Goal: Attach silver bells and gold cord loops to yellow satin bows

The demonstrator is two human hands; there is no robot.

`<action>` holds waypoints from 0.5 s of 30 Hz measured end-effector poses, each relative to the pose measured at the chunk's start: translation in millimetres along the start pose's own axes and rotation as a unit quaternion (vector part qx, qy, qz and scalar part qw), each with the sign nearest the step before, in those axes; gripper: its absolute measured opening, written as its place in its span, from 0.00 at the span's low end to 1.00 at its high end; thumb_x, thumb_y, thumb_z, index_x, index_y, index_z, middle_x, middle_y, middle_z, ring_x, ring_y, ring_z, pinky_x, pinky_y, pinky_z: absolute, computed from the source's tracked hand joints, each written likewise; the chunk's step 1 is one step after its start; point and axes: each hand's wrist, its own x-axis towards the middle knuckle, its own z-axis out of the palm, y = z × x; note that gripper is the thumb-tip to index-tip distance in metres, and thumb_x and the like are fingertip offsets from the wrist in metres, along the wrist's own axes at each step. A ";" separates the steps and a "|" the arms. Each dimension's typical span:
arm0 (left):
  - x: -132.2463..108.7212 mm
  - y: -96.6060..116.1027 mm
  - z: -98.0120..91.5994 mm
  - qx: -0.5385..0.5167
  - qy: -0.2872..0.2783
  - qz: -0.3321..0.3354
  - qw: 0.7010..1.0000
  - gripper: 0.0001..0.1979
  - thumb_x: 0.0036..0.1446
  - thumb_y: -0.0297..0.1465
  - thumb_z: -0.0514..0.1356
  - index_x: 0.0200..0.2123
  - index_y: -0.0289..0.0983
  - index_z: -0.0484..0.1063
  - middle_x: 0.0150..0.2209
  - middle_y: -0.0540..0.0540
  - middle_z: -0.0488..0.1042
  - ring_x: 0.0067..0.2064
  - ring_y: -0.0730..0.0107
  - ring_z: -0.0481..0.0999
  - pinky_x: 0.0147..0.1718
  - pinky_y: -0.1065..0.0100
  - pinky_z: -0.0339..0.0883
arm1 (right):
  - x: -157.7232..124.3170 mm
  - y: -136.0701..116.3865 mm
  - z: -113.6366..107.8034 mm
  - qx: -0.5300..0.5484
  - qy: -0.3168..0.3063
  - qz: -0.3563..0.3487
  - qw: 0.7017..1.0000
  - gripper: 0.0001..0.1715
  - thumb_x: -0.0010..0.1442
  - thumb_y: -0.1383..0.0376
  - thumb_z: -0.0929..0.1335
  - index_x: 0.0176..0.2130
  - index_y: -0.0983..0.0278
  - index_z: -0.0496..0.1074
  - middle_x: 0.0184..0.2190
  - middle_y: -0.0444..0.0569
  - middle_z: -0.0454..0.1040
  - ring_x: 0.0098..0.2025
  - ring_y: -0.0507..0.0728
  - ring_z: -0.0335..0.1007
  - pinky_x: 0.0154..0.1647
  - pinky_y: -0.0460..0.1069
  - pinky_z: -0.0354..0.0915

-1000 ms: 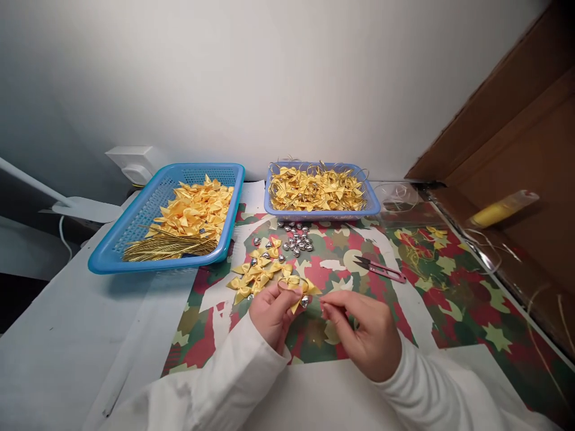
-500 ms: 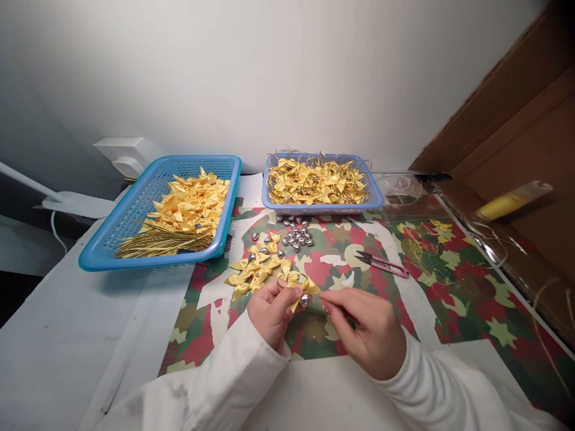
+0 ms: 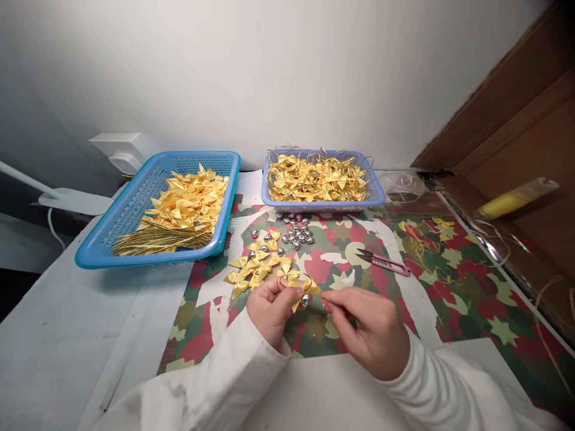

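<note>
My left hand pinches a yellow satin bow between thumb and fingers, low over the table. A silver jingle bell sits at the bow's lower side, and a thin gold cord curves in a loop above it. Just right of the bow, my right hand has thumb and forefinger closed in a pinch; whatever is between them is too small to make out. Several loose bows lie behind my left hand. Beyond them is a cluster of silver bells.
A blue basket at left holds bows and gold cords. At the back, a purple-blue basket holds bows with cord loops. Thread snips lie right of the bells. A cardboard wall borders the right side.
Both hands keep nearly the same pose around the bow. The view has shifted very slightly; nothing has been taken up or let go.
</note>
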 end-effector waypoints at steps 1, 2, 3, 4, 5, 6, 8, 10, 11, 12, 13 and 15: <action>0.5 -0.3 -0.4 0.004 -0.002 -0.002 1.000 0.12 0.36 0.32 0.64 0.16 0.36 0.61 0.14 0.56 0.61 0.21 0.76 0.66 0.23 0.74 0.61 | -0.3 0.3 -0.3 0.000 -0.004 0.001 1.000 0.13 0.57 0.76 0.60 0.36 0.64 0.70 0.25 0.48 0.76 0.25 0.53 0.71 0.26 0.48 0.66; 0.9 -0.6 -0.8 0.008 -0.005 -0.005 1.000 0.12 0.35 0.32 0.64 0.16 0.36 0.61 0.14 0.56 0.61 0.21 0.76 0.66 0.23 0.74 0.61 | -0.5 0.5 -0.5 0.000 -0.007 0.001 1.000 0.13 0.57 0.76 0.60 0.36 0.64 0.70 0.25 0.48 0.76 0.25 0.53 0.71 0.26 0.48 0.66; 1.3 -0.8 -1.2 0.011 -0.006 -0.006 1.000 0.12 0.35 0.32 0.64 0.16 0.36 0.61 0.14 0.55 0.62 0.22 0.76 0.66 0.24 0.73 0.62 | -0.8 0.7 -0.5 0.000 -0.009 0.001 1.000 0.13 0.57 0.76 0.60 0.36 0.64 0.70 0.25 0.48 0.75 0.25 0.53 0.70 0.26 0.48 0.65; 1.6 -1.0 -1.5 0.013 -0.007 -0.006 1.000 0.12 0.36 0.33 0.64 0.16 0.36 0.61 0.14 0.55 0.62 0.22 0.76 0.67 0.24 0.73 0.62 | -1.0 0.9 -0.5 0.000 -0.011 0.002 1.000 0.12 0.57 0.76 0.60 0.36 0.65 0.70 0.24 0.48 0.75 0.25 0.53 0.70 0.26 0.48 0.65; 1.9 -1.2 -1.9 0.015 -0.008 -0.006 1.000 0.12 0.36 0.33 0.64 0.16 0.36 0.62 0.15 0.55 0.63 0.22 0.75 0.67 0.24 0.73 0.62 | -1.1 1.0 -0.4 -0.001 -0.011 0.001 1.000 0.12 0.57 0.76 0.60 0.36 0.65 0.70 0.24 0.48 0.75 0.25 0.53 0.70 0.26 0.48 0.65; 2.1 -1.5 -2.2 0.017 -0.009 -0.006 1.000 0.12 0.36 0.33 0.64 0.16 0.36 0.62 0.15 0.55 0.63 0.22 0.75 0.67 0.24 0.73 0.62 | -1.1 1.1 -0.1 -0.001 -0.011 0.001 1.000 0.12 0.57 0.76 0.60 0.35 0.65 0.70 0.24 0.48 0.75 0.25 0.53 0.70 0.26 0.48 0.65; 2.6 -2.3 -2.9 0.019 -0.012 -0.005 1.000 0.12 0.36 0.33 0.64 0.16 0.36 0.62 0.15 0.54 0.64 0.22 0.74 0.68 0.24 0.72 0.62 | -0.8 1.1 0.4 -0.001 -0.009 0.000 1.000 0.12 0.57 0.76 0.61 0.35 0.65 0.70 0.24 0.48 0.74 0.25 0.53 0.69 0.26 0.47 0.65; 2.8 -2.6 -3.1 0.020 -0.015 -0.006 1.000 0.12 0.36 0.33 0.64 0.16 0.36 0.62 0.15 0.54 0.64 0.22 0.74 0.68 0.24 0.72 0.62 | -0.3 0.9 0.5 0.002 -0.007 0.001 1.000 0.12 0.57 0.76 0.61 0.35 0.65 0.70 0.24 0.47 0.75 0.25 0.53 0.69 0.26 0.47 0.65; 2.7 -2.4 -2.8 0.018 -0.014 -0.007 1.000 0.12 0.36 0.32 0.64 0.16 0.36 0.62 0.15 0.54 0.64 0.22 0.75 0.68 0.24 0.73 0.62 | 0.0 0.7 0.3 0.003 -0.005 0.002 1.000 0.12 0.57 0.76 0.61 0.35 0.65 0.70 0.24 0.47 0.75 0.25 0.53 0.69 0.26 0.47 0.65; 2.4 -1.8 -2.3 0.013 -0.013 -0.009 1.000 0.12 0.36 0.32 0.64 0.16 0.36 0.62 0.15 0.54 0.64 0.22 0.75 0.68 0.23 0.73 0.62 | 0.2 0.5 0.0 0.005 -0.005 0.004 1.000 0.11 0.56 0.76 0.61 0.35 0.65 0.70 0.24 0.47 0.75 0.25 0.52 0.69 0.27 0.47 0.65; 1.8 -0.7 -1.4 0.005 -0.010 -0.012 1.000 0.12 0.35 0.32 0.64 0.16 0.36 0.62 0.15 0.54 0.64 0.22 0.75 0.68 0.23 0.73 0.62 | 0.3 0.3 -0.4 0.007 -0.005 0.007 1.000 0.11 0.56 0.76 0.61 0.35 0.65 0.70 0.24 0.47 0.75 0.25 0.52 0.69 0.27 0.47 0.65; -0.3 2.7 1.3 -0.020 -0.008 -0.027 0.999 0.12 0.34 0.31 0.64 0.16 0.36 0.61 0.15 0.55 0.64 0.22 0.76 0.68 0.22 0.74 0.62 | 0.5 0.0 -1.1 0.012 -0.007 0.013 1.000 0.11 0.56 0.76 0.61 0.35 0.65 0.70 0.24 0.47 0.75 0.25 0.52 0.69 0.27 0.46 0.65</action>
